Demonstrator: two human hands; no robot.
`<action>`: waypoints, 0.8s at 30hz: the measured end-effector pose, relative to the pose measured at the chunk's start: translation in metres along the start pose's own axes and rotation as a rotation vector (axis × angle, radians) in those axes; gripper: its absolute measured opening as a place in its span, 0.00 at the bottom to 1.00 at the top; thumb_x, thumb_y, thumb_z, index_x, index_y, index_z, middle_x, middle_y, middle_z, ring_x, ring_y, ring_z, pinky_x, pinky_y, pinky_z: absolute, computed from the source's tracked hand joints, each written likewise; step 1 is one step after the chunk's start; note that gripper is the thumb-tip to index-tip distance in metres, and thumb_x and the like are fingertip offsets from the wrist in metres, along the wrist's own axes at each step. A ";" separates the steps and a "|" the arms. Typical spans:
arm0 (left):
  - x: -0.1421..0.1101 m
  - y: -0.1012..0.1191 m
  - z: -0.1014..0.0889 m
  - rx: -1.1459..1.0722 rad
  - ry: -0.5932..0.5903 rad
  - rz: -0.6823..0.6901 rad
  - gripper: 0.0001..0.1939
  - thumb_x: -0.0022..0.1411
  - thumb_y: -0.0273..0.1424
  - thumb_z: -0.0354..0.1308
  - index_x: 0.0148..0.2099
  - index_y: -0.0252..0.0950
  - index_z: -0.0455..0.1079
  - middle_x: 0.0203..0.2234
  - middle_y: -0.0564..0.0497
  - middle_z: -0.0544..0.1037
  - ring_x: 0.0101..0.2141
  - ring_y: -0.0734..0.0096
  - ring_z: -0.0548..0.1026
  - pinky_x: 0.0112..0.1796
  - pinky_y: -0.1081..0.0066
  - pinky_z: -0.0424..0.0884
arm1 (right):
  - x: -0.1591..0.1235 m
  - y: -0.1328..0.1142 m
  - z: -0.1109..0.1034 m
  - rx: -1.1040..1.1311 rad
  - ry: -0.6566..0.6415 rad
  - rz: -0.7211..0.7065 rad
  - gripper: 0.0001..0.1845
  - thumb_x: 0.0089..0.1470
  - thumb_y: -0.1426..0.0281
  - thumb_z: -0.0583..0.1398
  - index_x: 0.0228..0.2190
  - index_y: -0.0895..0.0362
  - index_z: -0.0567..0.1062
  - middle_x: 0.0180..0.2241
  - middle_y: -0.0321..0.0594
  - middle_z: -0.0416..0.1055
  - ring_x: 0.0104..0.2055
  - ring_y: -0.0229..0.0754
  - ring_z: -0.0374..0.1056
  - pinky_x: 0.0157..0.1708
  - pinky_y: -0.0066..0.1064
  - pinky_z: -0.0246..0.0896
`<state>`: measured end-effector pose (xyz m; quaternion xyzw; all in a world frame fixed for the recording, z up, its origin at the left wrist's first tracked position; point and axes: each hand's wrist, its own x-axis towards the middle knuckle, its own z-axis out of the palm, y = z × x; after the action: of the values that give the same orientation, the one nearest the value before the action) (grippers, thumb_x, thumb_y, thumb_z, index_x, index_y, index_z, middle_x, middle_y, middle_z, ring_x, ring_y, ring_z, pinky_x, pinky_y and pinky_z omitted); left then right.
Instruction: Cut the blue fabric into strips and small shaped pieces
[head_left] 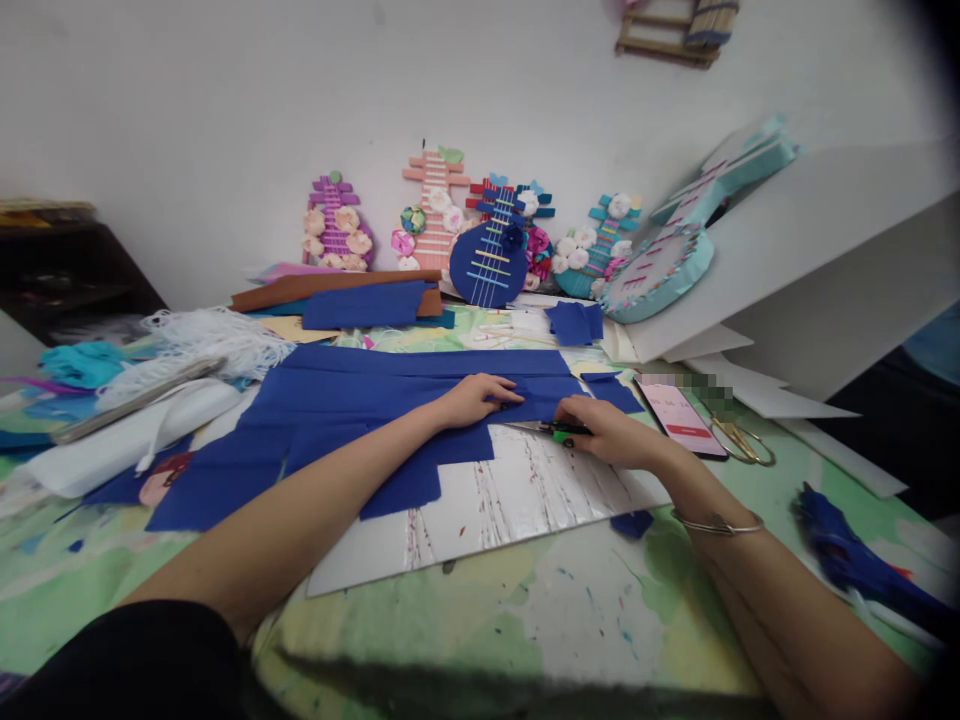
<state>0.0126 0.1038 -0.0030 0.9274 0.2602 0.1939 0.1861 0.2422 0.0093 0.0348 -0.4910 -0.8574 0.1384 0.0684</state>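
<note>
My left hand (480, 398) lies with fingers stretched out on a dark blue sheet (345, 385), pressing it down; whether it is crepe paper or cloth I cannot tell. In my right hand (604, 430) is a black-and-green handled craft knife (559, 432). Its thin metal blade points left, close to the sheet's lower edge beneath my left fingers. Under the blue pieces lies a white board (525, 490) marked with many dark scored lines. A smaller blue piece (619, 393) rests just beyond my right hand.
Decorated lute-shaped models, including a blue one (487, 262), lean on the back wall. A phone (681, 415) and gold-handled scissors (742, 443) lie on the right. At left are white shredded strips (217, 345) and a white roll (112, 440). Large white boards (817, 260) slant at right.
</note>
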 end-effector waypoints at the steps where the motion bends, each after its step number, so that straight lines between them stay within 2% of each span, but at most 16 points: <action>1: 0.000 0.000 0.000 0.001 0.002 0.001 0.20 0.56 0.20 0.50 0.49 0.39 0.70 0.52 0.48 0.68 0.51 0.67 0.66 0.52 0.67 0.59 | 0.001 -0.001 0.001 0.000 0.003 0.004 0.09 0.45 0.77 0.55 0.33 0.57 0.65 0.34 0.42 0.65 0.35 0.43 0.60 0.33 0.31 0.53; 6: 0.000 0.000 0.000 -0.002 0.018 0.008 0.19 0.56 0.21 0.51 0.48 0.40 0.71 0.51 0.48 0.69 0.50 0.67 0.67 0.52 0.67 0.60 | 0.000 -0.003 0.003 0.011 0.021 0.000 0.10 0.45 0.78 0.55 0.33 0.56 0.65 0.34 0.42 0.65 0.36 0.43 0.59 0.34 0.31 0.53; 15: -0.001 0.002 -0.001 -0.009 0.023 -0.010 0.19 0.55 0.20 0.51 0.47 0.39 0.71 0.50 0.48 0.70 0.50 0.67 0.68 0.52 0.68 0.60 | -0.006 -0.003 -0.008 -0.005 0.003 0.010 0.07 0.43 0.77 0.55 0.29 0.57 0.65 0.32 0.41 0.66 0.34 0.42 0.60 0.32 0.30 0.53; 24: -0.001 0.000 0.001 -0.030 0.033 -0.021 0.19 0.55 0.19 0.50 0.47 0.38 0.71 0.50 0.48 0.70 0.50 0.68 0.67 0.52 0.68 0.59 | -0.004 -0.002 -0.005 -0.010 0.011 0.034 0.08 0.44 0.77 0.55 0.30 0.56 0.66 0.32 0.41 0.67 0.34 0.42 0.60 0.32 0.31 0.53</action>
<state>0.0120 0.1032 -0.0038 0.9184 0.2698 0.2113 0.1976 0.2437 0.0055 0.0402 -0.5066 -0.8491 0.1326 0.0685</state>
